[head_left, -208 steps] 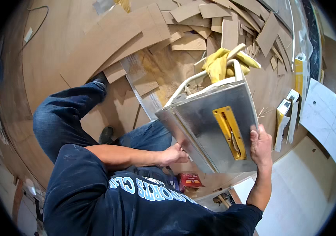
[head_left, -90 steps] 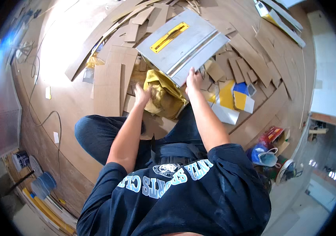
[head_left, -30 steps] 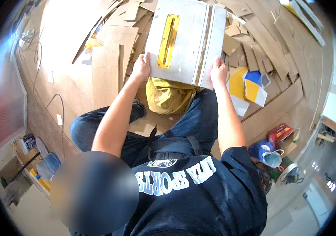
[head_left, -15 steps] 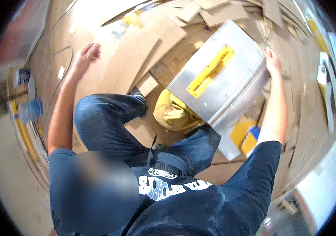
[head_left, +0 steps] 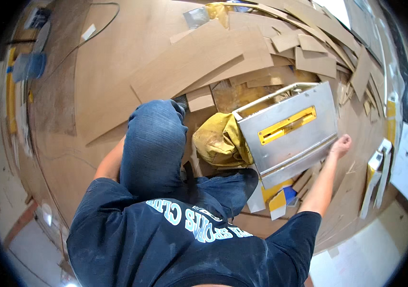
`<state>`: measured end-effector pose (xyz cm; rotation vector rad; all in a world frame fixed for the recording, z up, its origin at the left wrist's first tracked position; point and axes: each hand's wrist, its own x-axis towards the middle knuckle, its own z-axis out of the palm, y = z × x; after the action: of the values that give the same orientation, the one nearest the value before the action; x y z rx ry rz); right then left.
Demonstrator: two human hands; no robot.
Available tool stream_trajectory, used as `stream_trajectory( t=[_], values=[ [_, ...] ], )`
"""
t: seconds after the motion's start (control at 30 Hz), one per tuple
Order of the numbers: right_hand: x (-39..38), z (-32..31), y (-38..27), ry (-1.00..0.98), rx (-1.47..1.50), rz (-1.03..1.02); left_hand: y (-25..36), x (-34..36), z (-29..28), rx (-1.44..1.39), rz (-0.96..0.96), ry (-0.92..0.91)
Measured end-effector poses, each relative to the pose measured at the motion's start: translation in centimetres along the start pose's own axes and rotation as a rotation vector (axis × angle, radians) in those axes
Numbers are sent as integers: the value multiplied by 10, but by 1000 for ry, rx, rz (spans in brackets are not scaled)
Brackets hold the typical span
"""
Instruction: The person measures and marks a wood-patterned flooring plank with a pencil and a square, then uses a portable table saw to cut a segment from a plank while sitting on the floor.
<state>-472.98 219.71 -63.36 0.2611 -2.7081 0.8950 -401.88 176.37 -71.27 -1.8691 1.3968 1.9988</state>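
A silver metal table saw (head_left: 280, 146) with a yellow slotted insert (head_left: 287, 125) in its top sits tilted in front of my right leg. Its open frame shows along the far side. My right hand (head_left: 341, 146) is closed at the saw's right-hand edge, fingers curled against the corner. A stained yellow cloth bag (head_left: 218, 141) bulges from the saw's left side, between my legs. Only part of my left forearm (head_left: 112, 161) shows; my raised left knee hides the hand.
Long brown board offcuts (head_left: 189, 60) lie ahead, with a pile of smaller pieces (head_left: 311, 57) to the far right. Yellow, white and blue scraps (head_left: 278, 198) lie near the saw. A black cable (head_left: 113, 19) curls at the far left; a blue translucent tub (head_left: 28, 67) stands left.
My view has turned and shifted. The saw has swung to a flatter angle, its far frame now showing. My left hand has gone behind my knee; my right hand stays at the saw's edge.
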Motion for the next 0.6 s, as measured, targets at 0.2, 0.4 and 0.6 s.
stream_trajectory(
  t=[0.2,0.4,0.6],
  values=[
    [-233,-84,-22,-61,-48,158,-3,24,-16,-196,-95,-159],
    [-478,-230,47,108,39,599,0,37,-49,-381,-163,-350],
    [-565,-264,21,344,-30,1097,43,37,-129,-770,-97,-564]
  ],
)
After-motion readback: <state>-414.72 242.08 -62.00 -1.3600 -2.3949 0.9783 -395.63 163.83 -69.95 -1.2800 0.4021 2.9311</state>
